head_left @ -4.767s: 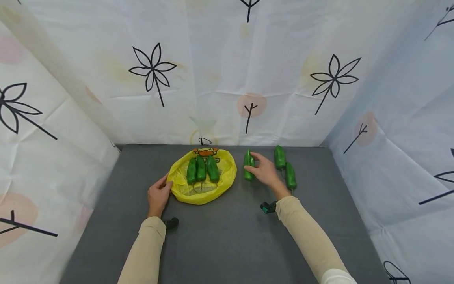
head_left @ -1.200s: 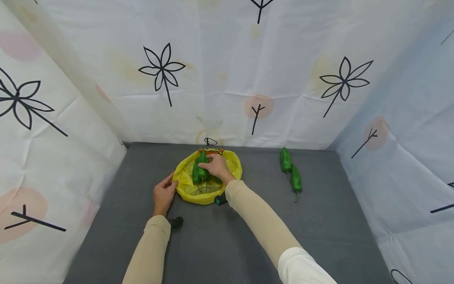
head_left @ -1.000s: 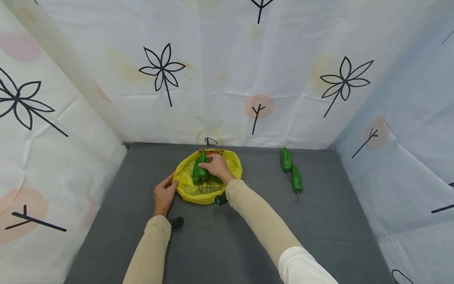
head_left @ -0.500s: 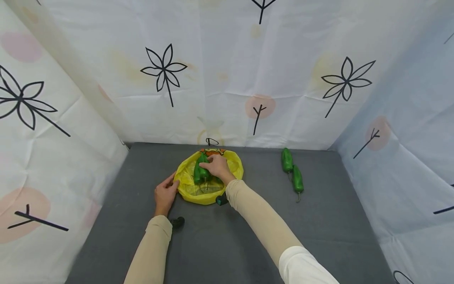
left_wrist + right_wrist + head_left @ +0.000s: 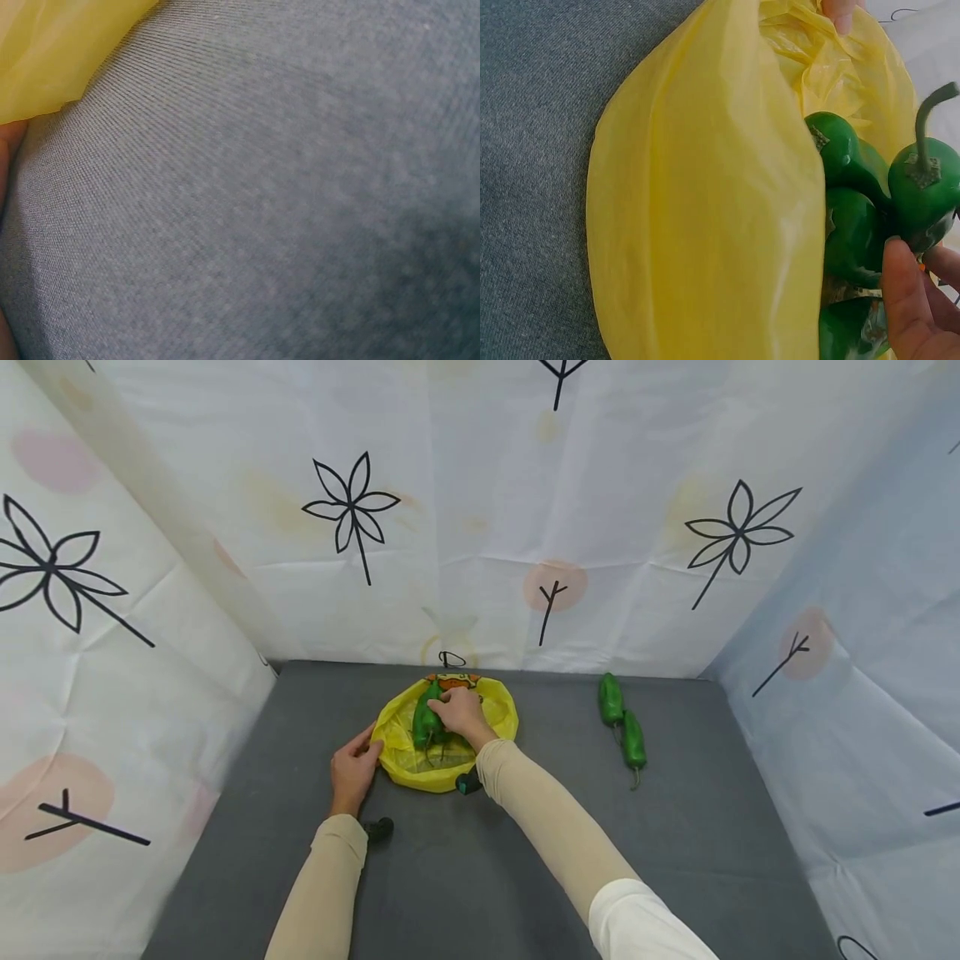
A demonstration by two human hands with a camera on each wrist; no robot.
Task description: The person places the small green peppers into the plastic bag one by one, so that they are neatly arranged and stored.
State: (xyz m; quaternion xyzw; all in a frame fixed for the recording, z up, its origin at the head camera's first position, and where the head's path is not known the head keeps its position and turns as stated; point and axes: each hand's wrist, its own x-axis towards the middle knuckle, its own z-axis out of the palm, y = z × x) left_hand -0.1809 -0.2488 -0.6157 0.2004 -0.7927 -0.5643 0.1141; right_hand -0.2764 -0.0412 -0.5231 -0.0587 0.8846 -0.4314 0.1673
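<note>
A yellow plastic bag [image 5: 395,766] lies spread on the table with its mouth rolled open like a bowl. The left hand [image 5: 354,770] pinches its left rim; the thumb shows inside the rim in the right wrist view. Inside the bag, the right hand [image 5: 463,713] holds a green pepper [image 5: 924,187] between thumb and fingers, low over the other peppers. That pepper's curved stem points up in the right wrist view. Several more green peppers [image 5: 851,232] lie beneath it, partly hidden by the hand and the bag wall.
Two green peppers, one farther back [image 5: 611,700] and one nearer [image 5: 633,740], lie to the right on the dark grey table [image 5: 540,793]. White cloth with line-drawn flowers [image 5: 480,485] hangs behind and at both sides.
The right hand has brought a pepper from the table's right into the bag. Over the last half second that pepper shifts slightly left over its neighbour. The left hand stays at the rim.
</note>
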